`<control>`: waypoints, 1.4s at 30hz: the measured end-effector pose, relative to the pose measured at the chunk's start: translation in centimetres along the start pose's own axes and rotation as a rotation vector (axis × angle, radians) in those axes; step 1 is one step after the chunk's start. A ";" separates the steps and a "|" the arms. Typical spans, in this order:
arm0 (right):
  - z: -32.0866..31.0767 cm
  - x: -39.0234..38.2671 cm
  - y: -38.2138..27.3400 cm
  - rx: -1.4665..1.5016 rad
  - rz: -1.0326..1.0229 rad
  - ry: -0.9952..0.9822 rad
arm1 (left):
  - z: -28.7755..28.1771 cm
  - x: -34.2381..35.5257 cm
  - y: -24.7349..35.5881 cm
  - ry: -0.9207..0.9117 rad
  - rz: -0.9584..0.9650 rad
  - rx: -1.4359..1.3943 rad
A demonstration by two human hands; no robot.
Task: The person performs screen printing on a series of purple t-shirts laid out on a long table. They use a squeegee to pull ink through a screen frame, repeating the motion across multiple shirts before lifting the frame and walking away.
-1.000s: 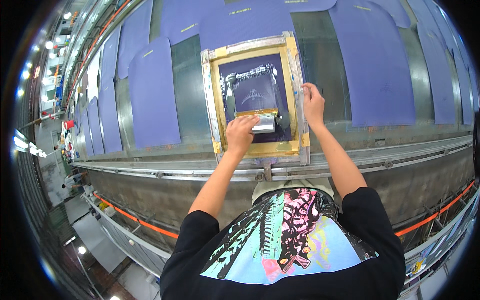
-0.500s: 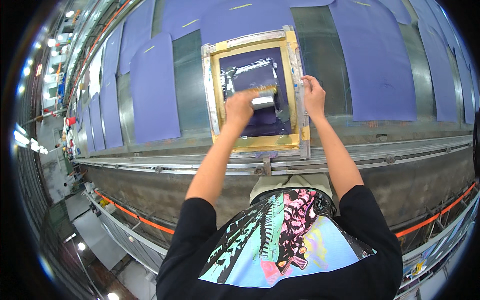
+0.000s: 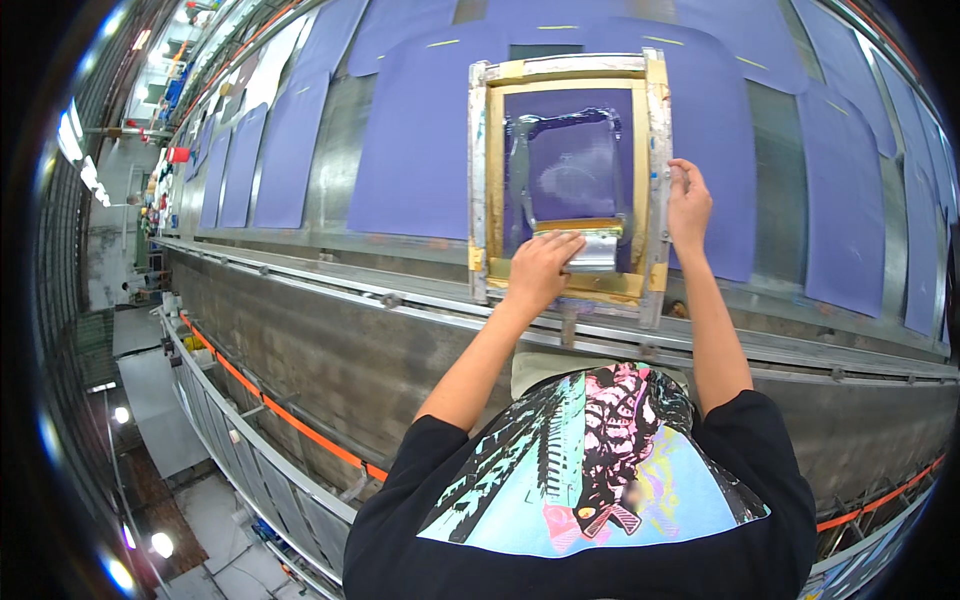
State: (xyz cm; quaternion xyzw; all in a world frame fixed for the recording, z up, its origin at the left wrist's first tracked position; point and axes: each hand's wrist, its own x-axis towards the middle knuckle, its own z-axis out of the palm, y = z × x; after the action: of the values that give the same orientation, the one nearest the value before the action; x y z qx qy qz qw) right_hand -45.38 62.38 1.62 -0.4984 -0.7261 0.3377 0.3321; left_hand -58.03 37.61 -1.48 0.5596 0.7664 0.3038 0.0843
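Observation:
A screen printing frame with pale, stained rails and yellow tape inside lies flat before me. Dark, glossy ink outlines a rough rectangle on its purple-looking mesh. Near the close end of the mesh, my left hand is closed on a squeegee with a shiny metal body and an amber strip along its far side. The squeegee lies crosswise, low against the mesh. My right hand pinches the outer edge of the frame's right rail, fingertips bent over it.
Purple fabric panels lie flat along the long table, some with short yellow marks. A metal rail runs along the table's near edge, close to my waist. Behind me, at lower left, an orange bar lines a metal rack.
My left hand has drawn the squeegee toward me, from mid-mesh to the near end. My right hand stays on the right rail. The whole view has shifted and turned slightly.

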 end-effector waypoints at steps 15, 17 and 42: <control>14.5 -3.4 -5.6 0.115 0.038 -0.107 | -8.3 -3.3 -13.3 0.039 -0.107 0.145; 16.3 -3.4 -4.6 0.106 -0.030 -0.032 | -9.5 -4.9 -14.8 0.004 -0.066 0.137; 17.6 -0.7 -5.3 0.046 0.045 -0.024 | -9.5 5.8 -19.8 0.064 0.048 0.198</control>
State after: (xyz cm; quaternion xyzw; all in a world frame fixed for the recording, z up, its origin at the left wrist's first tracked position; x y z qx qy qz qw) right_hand -62.23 57.48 -3.82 -0.5029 -0.7107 0.3676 0.3269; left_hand -80.57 35.64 -3.70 0.5732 0.7815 0.2464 -0.0032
